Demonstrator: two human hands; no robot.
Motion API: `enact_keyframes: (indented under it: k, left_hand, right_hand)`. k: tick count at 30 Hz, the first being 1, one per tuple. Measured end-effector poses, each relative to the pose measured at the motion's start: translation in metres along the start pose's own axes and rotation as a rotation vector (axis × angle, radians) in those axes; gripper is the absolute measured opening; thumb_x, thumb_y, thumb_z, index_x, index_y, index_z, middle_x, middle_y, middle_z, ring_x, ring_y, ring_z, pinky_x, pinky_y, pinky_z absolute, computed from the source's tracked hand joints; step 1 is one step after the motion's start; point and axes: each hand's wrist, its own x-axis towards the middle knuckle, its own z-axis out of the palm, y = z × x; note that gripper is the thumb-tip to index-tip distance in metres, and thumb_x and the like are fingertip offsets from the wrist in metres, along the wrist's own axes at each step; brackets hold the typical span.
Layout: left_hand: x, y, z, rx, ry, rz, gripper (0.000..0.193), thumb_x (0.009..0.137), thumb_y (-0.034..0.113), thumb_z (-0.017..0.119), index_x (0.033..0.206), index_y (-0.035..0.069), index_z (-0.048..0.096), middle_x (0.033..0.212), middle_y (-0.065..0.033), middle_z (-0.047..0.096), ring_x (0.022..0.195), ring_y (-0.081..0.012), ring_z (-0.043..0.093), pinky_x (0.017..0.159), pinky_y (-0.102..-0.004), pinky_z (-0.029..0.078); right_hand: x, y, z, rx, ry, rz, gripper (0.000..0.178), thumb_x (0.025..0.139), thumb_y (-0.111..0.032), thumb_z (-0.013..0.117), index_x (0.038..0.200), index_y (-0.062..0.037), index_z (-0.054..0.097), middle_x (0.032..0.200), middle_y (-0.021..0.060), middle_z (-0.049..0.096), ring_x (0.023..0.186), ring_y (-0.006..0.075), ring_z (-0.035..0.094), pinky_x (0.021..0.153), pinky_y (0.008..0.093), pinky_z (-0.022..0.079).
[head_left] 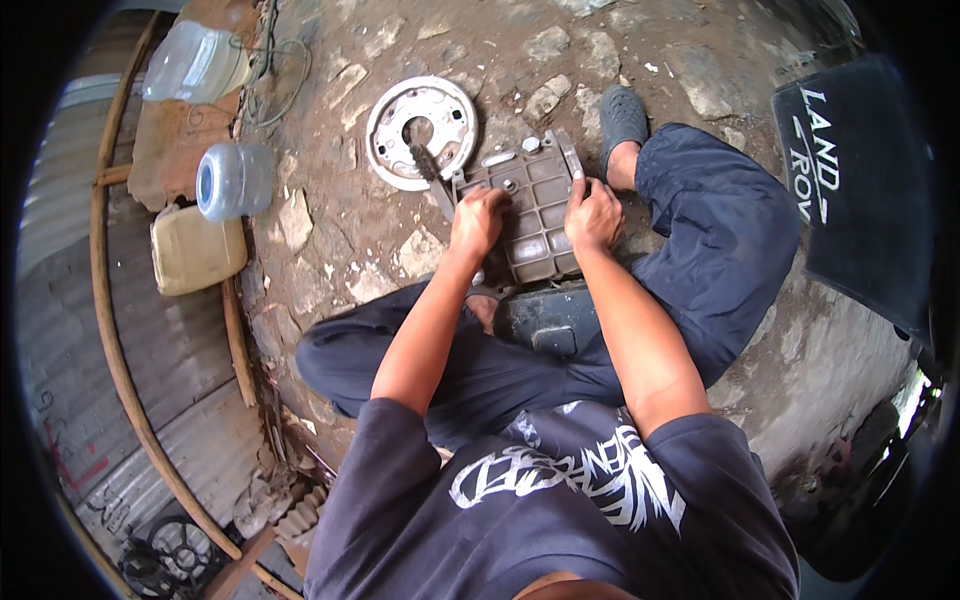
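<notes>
A grey ribbed metal casing [547,222] lies in front of me between my bent legs, its near end by a dark case [550,320]. My right hand [596,214] grips the casing's right edge, thumb on top. Over its left part my left hand [476,224] is closed, fingers curled down near a bolt head; what they hold, if anything, is hidden. Just left of the casing, a dark-bristled brush [425,163] overlaps a round white metal plate [455,101] with a hole in its middle.
At the left stand a clear water jug [237,182], a yellowish jerrycan [198,250] and another clear container [196,62], beside corrugated sheets [65,260] and wooden poles. A black panel with white lettering [870,190] leans at the right. The ground is stony.
</notes>
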Motion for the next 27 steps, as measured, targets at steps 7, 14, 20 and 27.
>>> enact_keyframes:
  k: [7, 14, 20, 27]
  left_hand:
    - [0.022, 0.016, 0.018, -0.119, 0.1, 0.032, 0.007, 0.083, 0.005, 0.071, 0.09, 0.007, 0.073, 0.09, -0.0133, 0.074, 0.09, -0.0368, 0.069, 0.083, -0.0457, 0.056]
    - [0.004, -0.001, 0.005, 0.029, 0.068, 0.022, 0.011, 0.083, 0.003, 0.068, 0.09, 0.009, 0.075, 0.093, -0.0115, 0.076, 0.094, -0.0344, 0.07, 0.087, -0.0433, 0.056]
    - [0.002, 0.0, 0.018, 0.055, 0.161, -0.014, 0.012, 0.082, 0.001, 0.068, 0.089, 0.008, 0.074, 0.088, -0.012, 0.074, 0.091, -0.0354, 0.069, 0.086, -0.0446, 0.056]
    - [0.002, 0.01, 0.013, -0.033, 0.158, 0.019, 0.009, 0.082, 0.002, 0.071, 0.089, 0.006, 0.073, 0.089, -0.0134, 0.072, 0.089, -0.0371, 0.066, 0.083, -0.0458, 0.055]
  right_hand:
    - [0.001, 0.001, 0.005, -0.025, 0.036, -0.008, 0.044, 0.103, -0.051, 0.052, 0.108, -0.0144, 0.076, 0.113, 0.0122, 0.075, 0.105, 0.039, 0.07, 0.089, 0.0529, 0.054]
    - [0.001, 0.001, 0.005, -0.003, 0.022, 0.003, 0.045, 0.103, -0.051, 0.052, 0.108, -0.0139, 0.076, 0.114, 0.0125, 0.075, 0.106, 0.0392, 0.069, 0.089, 0.0526, 0.054]
    - [-0.001, -0.002, 0.002, -0.015, 0.028, -0.013, 0.046, 0.103, -0.051, 0.052, 0.108, -0.013, 0.076, 0.113, 0.0133, 0.075, 0.104, 0.0393, 0.07, 0.088, 0.0527, 0.054]
    - [0.003, 0.005, 0.009, -0.017, 0.039, -0.029, 0.045, 0.104, -0.051, 0.051, 0.108, -0.0135, 0.077, 0.112, 0.0137, 0.075, 0.103, 0.0391, 0.07, 0.088, 0.0527, 0.054]
